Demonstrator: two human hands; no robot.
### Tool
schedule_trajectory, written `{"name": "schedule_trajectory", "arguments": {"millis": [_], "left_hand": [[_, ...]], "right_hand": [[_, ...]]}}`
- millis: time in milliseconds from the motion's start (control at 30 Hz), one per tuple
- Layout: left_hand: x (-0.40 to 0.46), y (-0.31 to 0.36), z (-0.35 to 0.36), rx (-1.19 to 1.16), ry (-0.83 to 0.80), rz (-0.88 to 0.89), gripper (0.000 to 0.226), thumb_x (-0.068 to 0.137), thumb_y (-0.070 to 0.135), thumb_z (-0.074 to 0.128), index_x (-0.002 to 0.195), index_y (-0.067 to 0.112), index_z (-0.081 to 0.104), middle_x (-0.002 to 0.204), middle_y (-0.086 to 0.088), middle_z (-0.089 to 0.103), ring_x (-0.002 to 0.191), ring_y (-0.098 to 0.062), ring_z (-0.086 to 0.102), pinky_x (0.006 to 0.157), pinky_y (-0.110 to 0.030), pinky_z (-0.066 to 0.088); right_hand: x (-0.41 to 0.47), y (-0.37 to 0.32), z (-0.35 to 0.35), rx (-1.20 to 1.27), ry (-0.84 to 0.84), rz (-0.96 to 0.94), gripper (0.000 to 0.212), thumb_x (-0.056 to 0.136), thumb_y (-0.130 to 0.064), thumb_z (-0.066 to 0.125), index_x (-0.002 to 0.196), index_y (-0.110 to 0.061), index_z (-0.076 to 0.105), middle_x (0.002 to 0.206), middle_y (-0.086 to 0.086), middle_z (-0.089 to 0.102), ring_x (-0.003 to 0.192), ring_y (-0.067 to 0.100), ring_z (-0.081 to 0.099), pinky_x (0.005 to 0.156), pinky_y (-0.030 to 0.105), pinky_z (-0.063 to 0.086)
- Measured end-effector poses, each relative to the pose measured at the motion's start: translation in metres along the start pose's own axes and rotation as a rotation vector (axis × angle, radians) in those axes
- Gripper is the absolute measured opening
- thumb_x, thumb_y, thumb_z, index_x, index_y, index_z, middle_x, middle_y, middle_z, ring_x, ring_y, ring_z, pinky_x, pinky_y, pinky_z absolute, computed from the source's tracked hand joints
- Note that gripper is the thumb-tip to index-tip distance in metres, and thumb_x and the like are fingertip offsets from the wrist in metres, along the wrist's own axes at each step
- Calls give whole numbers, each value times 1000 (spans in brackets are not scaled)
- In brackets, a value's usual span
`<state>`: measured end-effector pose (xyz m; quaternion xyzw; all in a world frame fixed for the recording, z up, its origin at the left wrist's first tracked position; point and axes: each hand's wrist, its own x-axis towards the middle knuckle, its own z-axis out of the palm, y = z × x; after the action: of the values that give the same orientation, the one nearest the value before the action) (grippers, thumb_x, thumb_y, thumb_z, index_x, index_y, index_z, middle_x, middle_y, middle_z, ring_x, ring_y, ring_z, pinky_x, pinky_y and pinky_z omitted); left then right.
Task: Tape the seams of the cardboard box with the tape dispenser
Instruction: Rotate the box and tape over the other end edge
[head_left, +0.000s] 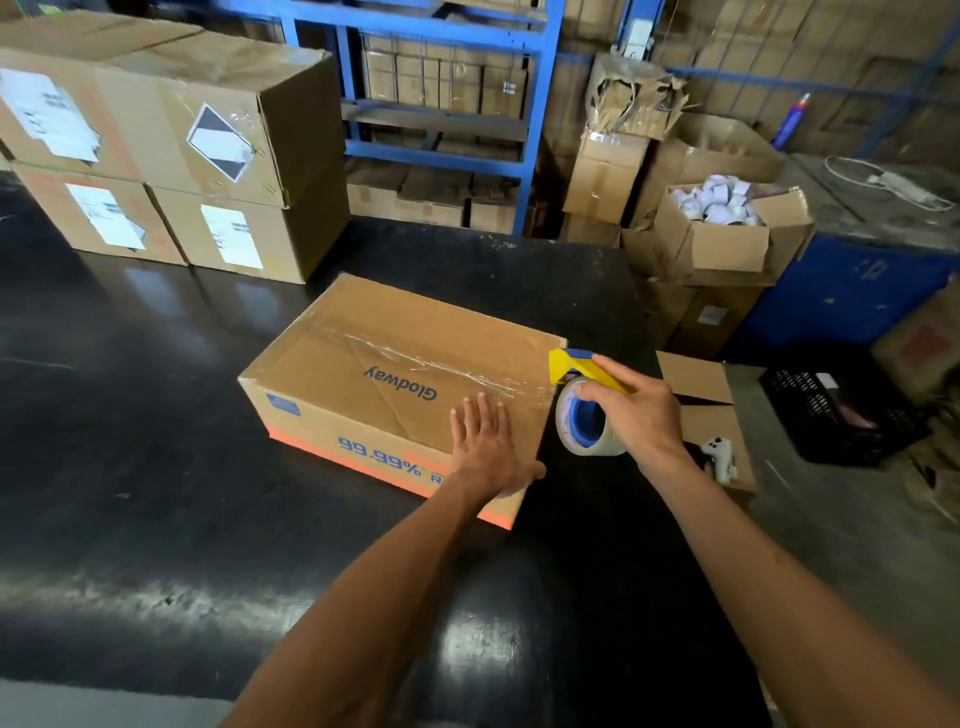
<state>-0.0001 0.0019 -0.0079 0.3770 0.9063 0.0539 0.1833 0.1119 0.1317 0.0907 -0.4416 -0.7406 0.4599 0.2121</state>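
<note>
A cardboard box (395, 384) sits near the black tabletop's (130, 441) far right corner, left hand (485, 447) pressed flat on its lid, right hand (636, 410) gripping the tape dispenser (582, 410) at its right end; stacked cartons (171, 150) stand far left.

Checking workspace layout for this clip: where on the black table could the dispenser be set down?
Bare black table lies left of the Glodway box, up to the stacked cartons, and in front toward the camera. Right of the box it is crowded: the right hand with the tape dispenser, then a flat carton.
</note>
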Motion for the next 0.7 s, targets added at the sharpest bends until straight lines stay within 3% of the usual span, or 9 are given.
{"name": "schedule_trajectory", "arguments": {"millis": [133,233,333,467,600,700], "left_hand": [[-12,-70,-15,115,-20,283,115,78,68,62,158,15,-1,164,-14,-12,150,-34,-14,122,-50,-6],[-27,-121,-32,166,-95,394,116,75,59,69,158,23,-3,165,-3,-14,151,-25,-15,121,-52,-8],[-41,-129,-33,201,-100,318,117,75,54,72,157,26,-6,165,-5,-13,151,-27,-15,118,-63,-7],[-53,-88,3,141,57,99,119,74,78,57,153,31,-19,164,-13,-13,149,-42,-13,108,-75,-7],[-51,-80,15,214,144,127,85,89,73,35,151,43,-15,166,-4,-10,146,-50,-10,107,-79,-3],[-47,-95,8,232,122,201,81,92,66,39,151,45,-12,166,-3,-10,146,-51,-12,109,-77,-3]], "right_hand": [[0,5,11,46,-30,41,51,65,-41,82,114,-41,70,107,-15,68,107,16,60,94,38,52],[-4,4,22,55,-67,21,51,67,-39,82,116,-38,70,109,-14,67,108,16,59,94,38,52],[-9,4,33,62,-104,-2,51,68,-39,83,117,-38,69,111,-14,68,107,14,59,90,31,50],[-15,2,43,52,-156,-7,54,62,-45,81,115,-43,68,110,-18,68,109,12,58,95,34,50],[-18,1,43,41,-163,-14,53,62,-45,81,113,-45,68,105,-20,68,107,10,58,93,31,49],[-20,0,37,63,-127,-23,52,68,-40,83,117,-38,69,110,-15,68,107,11,58,87,27,46]]}}
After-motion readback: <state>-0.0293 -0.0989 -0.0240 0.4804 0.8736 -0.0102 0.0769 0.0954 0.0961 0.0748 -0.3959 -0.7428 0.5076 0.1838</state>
